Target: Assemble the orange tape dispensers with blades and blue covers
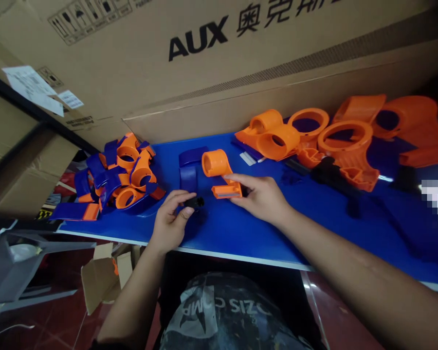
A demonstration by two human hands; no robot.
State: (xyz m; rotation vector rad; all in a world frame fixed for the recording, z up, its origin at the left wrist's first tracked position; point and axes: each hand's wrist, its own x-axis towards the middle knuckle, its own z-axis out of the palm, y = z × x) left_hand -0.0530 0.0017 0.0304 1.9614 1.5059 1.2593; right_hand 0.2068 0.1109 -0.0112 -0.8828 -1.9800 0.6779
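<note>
Between the thumb and fingers of my left hand (173,221) is a small black roller-like part (196,202), its open end facing right. My right hand (261,197) grips an orange tape dispenser frame (216,163) by its lower end. The frame has a ring at the top and a slotted crosspiece pointing left. A narrow gap separates the black part from the frame. Just behind my left hand lie two dark blue curved pieces (188,178) on the blue table (233,233). My right fingertips are partly hidden behind the frame.
Orange and blue dispensers (127,175) are heaped at the left. More orange frames (277,138) and black parts (330,172) lie along the right. A large cardboard carton (204,82) stands behind the table. An open cardboard box (102,277) sits below, left of the table's front edge.
</note>
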